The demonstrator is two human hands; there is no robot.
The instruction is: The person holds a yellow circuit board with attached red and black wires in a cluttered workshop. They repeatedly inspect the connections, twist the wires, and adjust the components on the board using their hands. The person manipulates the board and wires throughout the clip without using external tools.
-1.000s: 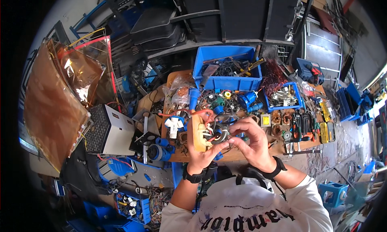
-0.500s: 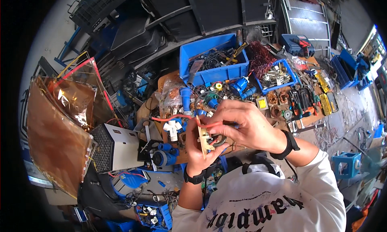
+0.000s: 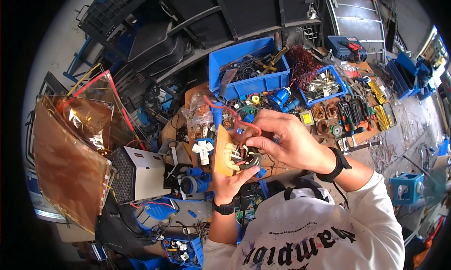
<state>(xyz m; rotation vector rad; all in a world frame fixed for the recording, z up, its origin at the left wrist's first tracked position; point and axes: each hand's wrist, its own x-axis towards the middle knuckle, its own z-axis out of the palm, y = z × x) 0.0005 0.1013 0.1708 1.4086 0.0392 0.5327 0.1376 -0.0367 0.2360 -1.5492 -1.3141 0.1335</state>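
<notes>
My left hand [image 3: 229, 185] is closed around a yellowish flat board [image 3: 219, 152], held up above the near edge of the workbench. A dark ring-shaped coil [image 3: 249, 164] and several pale wires or fittings sit on the board's right face. My right hand [image 3: 293, 141] pinches a red wire [image 3: 225, 108] between thumb and fingers just over the board. The wire's loose end rises away to the far left. Fingers hide where the wire meets the board.
A blue bin [image 3: 253, 86] of cables stands at the back of the cluttered bench. Right of it lie a blue tray [image 3: 346, 92] of metal parts and several hand tools. A white box [image 3: 143, 176] with a textured dark side and copper-coloured sheets [image 3: 70, 152] stand on the left.
The board has turned, so its coil side now shows more openly. The red wire's free end has swung from pointing left to pointing up and away. My right hand keeps pinching it.
</notes>
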